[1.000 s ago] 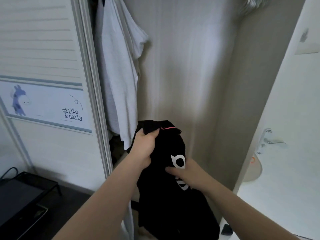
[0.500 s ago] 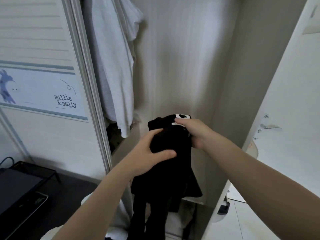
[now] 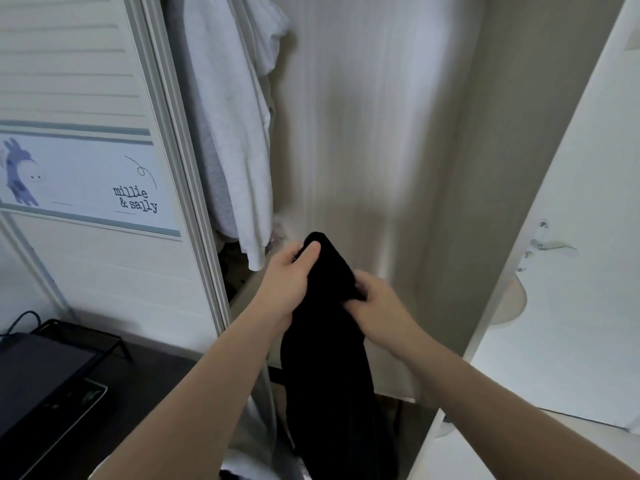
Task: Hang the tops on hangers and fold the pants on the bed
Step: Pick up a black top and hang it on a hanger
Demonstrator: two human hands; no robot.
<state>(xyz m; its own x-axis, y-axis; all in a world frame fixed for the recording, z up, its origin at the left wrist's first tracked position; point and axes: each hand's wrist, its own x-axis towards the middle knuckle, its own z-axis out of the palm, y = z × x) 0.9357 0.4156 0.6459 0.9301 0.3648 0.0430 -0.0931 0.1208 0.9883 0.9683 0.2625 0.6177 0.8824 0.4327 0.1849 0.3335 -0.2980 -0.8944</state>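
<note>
Wardrobe [image 3: 374,116]: stands open straight ahead of you; the pale back panel fills the middle of the view.
Sliding door [image 3: 69,271]: on your left, white and slatted, with its metal edge frame running diagonally beside the opening.
White door [image 3: 581,323]: on your right, seen at a steep angle.
White garment [image 3: 232,140]: hangs at the left edge of the wardrobe, just inside the sliding door. Its hem ends just above and to the left of your left hand. The hanger is out of view.
Black garment [image 3: 329,375]: held up in front of the wardrobe opening, between your two hands. It is bunched at the top and hangs down in a long dark column to the bottom of the view. You cannot tell from here whether it is a top or pants.
Worktop [image 3: 145,372]: dark, lower left, carrying a black wire stand [image 3: 83,336].
Left hand [image 3: 284,282]: clenched on the top end of the black garment, thumb pressed over the fabric.
Right hand [image 3: 377,303]: grasping the same garment a little lower on its right side, fingers curled into the cloth.
Picture strip [image 3: 79,174]: on the sliding door, showing a blue animal figure and the words "millie & sally".
Lever handle [image 3: 554,244]: on the white door, blurred.
</note>
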